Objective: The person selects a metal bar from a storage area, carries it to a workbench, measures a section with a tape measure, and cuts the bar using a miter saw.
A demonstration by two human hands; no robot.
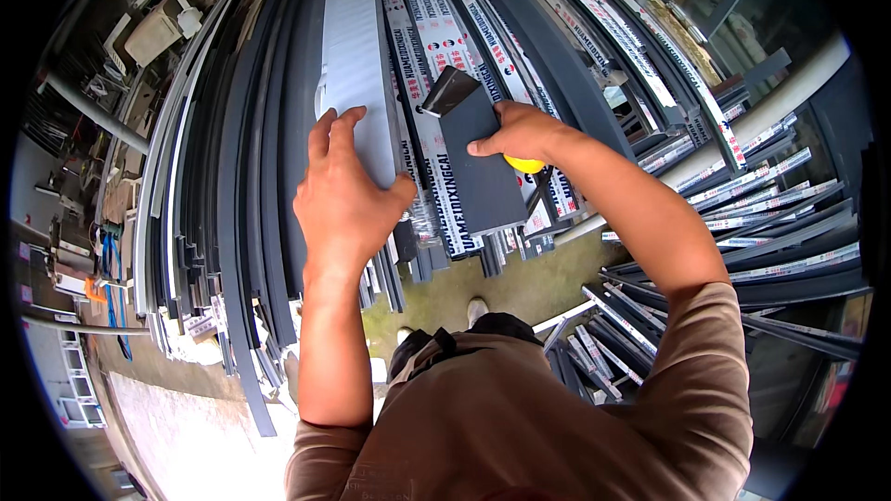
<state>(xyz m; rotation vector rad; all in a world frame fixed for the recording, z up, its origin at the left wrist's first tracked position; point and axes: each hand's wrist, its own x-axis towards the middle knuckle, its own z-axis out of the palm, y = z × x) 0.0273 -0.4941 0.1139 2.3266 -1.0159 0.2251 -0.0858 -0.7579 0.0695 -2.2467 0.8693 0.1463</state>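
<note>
My left hand (348, 190) lies over the near end of a long profile in pale grey-white film (353, 46). Its fingers are spread across the top, the thumb apart at the right edge. To the right, my right hand (527, 134) grips the edge of a short, wide dark grey profile (483, 167), thumb on top and other fingers mostly hidden. A shiny black angled piece (453, 91) shows at the far end of that profile. Under my right palm sits a rounded yellow object (525, 165), largely covered; its kind cannot be made out.
Long dark profiles (243, 130) lie side by side to the left, film-covered printed ones (436, 28) in the middle. More profiles (770, 250) are stacked at the right beside a pale pipe (789, 102). Concrete floor (520, 288) shows near my shoes. Clutter fills the far left.
</note>
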